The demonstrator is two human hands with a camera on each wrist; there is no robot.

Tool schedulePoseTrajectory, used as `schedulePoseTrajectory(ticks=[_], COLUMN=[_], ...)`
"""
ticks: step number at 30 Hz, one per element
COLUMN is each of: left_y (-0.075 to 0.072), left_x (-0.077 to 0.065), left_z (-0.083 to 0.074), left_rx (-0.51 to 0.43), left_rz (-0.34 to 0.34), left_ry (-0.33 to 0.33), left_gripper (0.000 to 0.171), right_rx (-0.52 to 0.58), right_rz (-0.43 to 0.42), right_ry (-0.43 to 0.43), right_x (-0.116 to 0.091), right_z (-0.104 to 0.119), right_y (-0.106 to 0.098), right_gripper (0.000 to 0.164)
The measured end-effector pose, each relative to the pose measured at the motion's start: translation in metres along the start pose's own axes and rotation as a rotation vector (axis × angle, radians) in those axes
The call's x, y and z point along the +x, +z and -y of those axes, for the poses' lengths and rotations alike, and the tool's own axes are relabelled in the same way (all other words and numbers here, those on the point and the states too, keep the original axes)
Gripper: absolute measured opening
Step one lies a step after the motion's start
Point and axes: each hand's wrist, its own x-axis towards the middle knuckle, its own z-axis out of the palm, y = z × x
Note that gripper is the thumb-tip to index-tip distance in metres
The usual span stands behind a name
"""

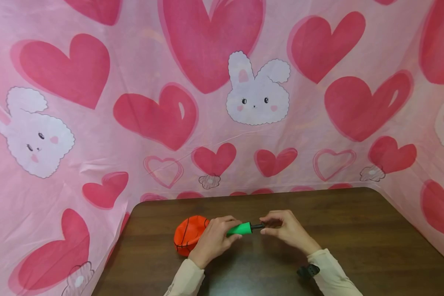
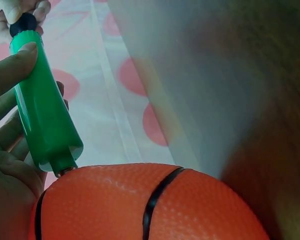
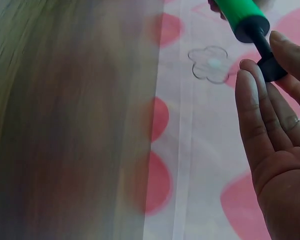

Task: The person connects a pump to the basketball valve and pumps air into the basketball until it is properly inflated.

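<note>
My left hand (image 1: 214,239) grips the green barrel of a small hand pump (image 1: 242,229), with the thumb laid along it in the left wrist view. The pump's narrow end meets an orange toy basketball (image 2: 155,205) with black lines, which looks slightly flattened rather than round. That ball (image 1: 187,235) sits left of the left hand, partly covered by it. From the other end of the barrel a short stretch of black rod (image 3: 260,42) sticks out. My right hand (image 1: 291,231) pinches the round black handle (image 3: 271,69) on this rod between thumb and fingers.
Under the hands is a brown wood-grain table (image 1: 355,230) with rounded far corners. A pink cloth (image 1: 214,135) printed with hearts and rabbits hangs behind it and at both sides. A dark device (image 1: 308,271) is at the right wrist.
</note>
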Motion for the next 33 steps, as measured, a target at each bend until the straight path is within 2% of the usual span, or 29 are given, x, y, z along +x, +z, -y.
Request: schedulePoseTrajectory(ticks=[6, 12, 23, 33], left_y=[0.0012, 0.0014, 0.0012, -0.0006], left_x=[-0.0007, -0.0029, -0.0042, -0.0027], left_z=[-0.0002, 0.0011, 0.0029, 0.0023], left_rx=[-0.011, -0.042, -0.059, -0.085], left_rz=[-0.017, -0.027, -0.011, 0.006], left_ry=[0.008, -0.017, -0.05, -0.05], left_gripper=[0.031, 0.031, 0.031, 0.033], right_rx=[0.011, 0.002, -0.007, -0.011], right_rz=[0.016, 0.029, 0.06, 0.074], right_ry=[0.005, 0.013, 0.094, 0.063], right_x=[0.0048, 0.0057, 0.0042, 0.0037], right_z=[0.0029, 0.0048, 0.0083, 0.0075], right_y=[0.0075, 0.0076, 0.0063, 0.0022], right_gripper=[0.025, 0.024, 0.024, 0.024])
